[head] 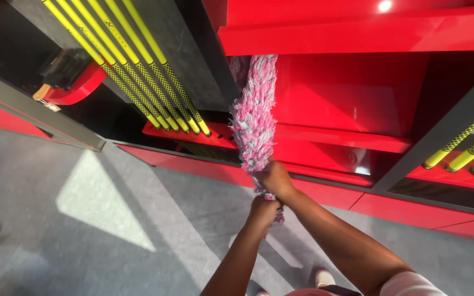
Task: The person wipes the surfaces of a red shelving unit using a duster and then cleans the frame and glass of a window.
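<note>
Right hand (274, 178) uppermost, left hand (263, 210) just below; both fists clamped on pink fluffy duster (254, 112), long axis running up-away toward red shelf (336, 137).

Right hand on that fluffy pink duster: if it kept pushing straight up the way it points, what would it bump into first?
Probably the red shelf ledge behind the pink duster that the right hand grips; depth is unclear.
</note>
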